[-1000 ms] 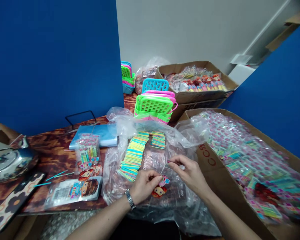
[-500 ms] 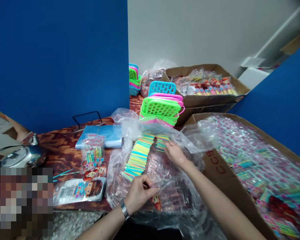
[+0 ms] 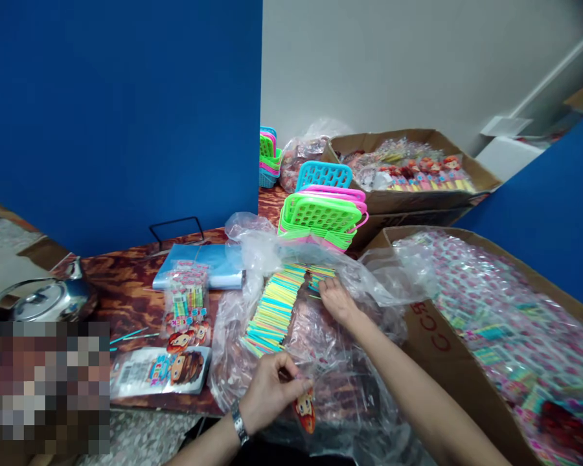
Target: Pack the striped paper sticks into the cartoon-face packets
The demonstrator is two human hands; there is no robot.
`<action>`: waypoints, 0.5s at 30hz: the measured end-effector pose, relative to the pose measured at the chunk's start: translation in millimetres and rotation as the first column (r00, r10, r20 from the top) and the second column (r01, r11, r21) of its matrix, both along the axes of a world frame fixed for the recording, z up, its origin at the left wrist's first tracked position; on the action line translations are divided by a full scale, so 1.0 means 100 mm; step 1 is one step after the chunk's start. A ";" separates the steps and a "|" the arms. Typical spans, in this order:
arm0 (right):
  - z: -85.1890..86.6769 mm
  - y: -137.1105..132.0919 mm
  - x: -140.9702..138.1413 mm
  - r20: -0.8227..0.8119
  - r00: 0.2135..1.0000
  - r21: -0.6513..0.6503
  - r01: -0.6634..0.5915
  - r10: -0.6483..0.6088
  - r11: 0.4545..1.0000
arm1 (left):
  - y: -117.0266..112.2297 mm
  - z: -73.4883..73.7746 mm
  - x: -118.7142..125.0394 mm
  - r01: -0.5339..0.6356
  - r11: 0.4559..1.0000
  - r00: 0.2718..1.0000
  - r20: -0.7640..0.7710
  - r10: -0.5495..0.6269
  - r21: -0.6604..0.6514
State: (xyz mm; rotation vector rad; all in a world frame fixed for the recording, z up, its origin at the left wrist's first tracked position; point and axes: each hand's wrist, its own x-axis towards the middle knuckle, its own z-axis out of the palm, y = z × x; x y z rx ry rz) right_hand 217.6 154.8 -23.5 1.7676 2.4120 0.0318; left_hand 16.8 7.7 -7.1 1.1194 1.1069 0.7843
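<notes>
My left hand (image 3: 268, 391) pinches a clear little packet with a cartoon-head card (image 3: 305, 409), held low over a crumpled clear plastic bag (image 3: 291, 323). My right hand (image 3: 334, 299) reaches forward into that bag, its fingers curled on a small bundle of coloured sticks (image 3: 319, 276). A long row of yellow, green and blue sticks (image 3: 274, 307) lies in the bag just left of that hand. A wristwatch (image 3: 238, 422) is on my left wrist.
Filled stick packets (image 3: 187, 304) and a flat carded pack (image 3: 160, 370) lie on the wooden table (image 3: 121, 285). Stacked neon baskets (image 3: 320, 217) stand behind the bag. Cardboard boxes of packets sit right (image 3: 505, 336) and behind (image 3: 408, 165). A metal pot lid (image 3: 39, 299) is at left.
My right hand left the packet and reached forward into the bag to the small stick bundle. My left hand sank a little with the packet.
</notes>
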 end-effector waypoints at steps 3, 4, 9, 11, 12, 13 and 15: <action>-0.04 0.04 0.03 -0.046 0.999 -0.005 0.004 -0.004 1.000 | 0.00 0.03 -0.02 -0.008 1.000 1.000 0.007 0.008 0.000; -0.05 0.05 0.04 -0.070 0.998 -0.006 0.007 -0.007 1.000 | -0.01 0.03 -0.02 -0.013 1.000 1.000 0.005 0.013 0.000; -0.02 0.09 0.06 -0.241 0.969 -0.010 0.057 -0.058 0.998 | -0.03 0.03 -0.03 -0.031 0.999 0.999 0.025 0.031 -0.026; 0.02 0.08 0.08 -0.330 0.940 -0.025 0.086 -0.089 0.996 | -0.04 0.02 -0.02 -0.031 0.999 0.998 0.052 0.034 -0.043; 0.05 0.06 0.08 -0.378 0.920 -0.039 0.098 -0.105 0.994 | -0.04 0.02 -0.02 -0.034 0.998 0.997 0.068 0.037 -0.051; 0.08 0.03 0.08 -0.429 0.895 -0.056 0.106 -0.119 0.993 | -0.03 0.02 -0.02 -0.035 0.997 0.995 0.087 0.040 -0.063; 0.15 -0.07 0.05 -0.536 0.833 -0.095 0.101 -0.136 0.990 | -0.03 0.04 -0.02 -0.038 0.995 0.990 0.135 0.050 -0.088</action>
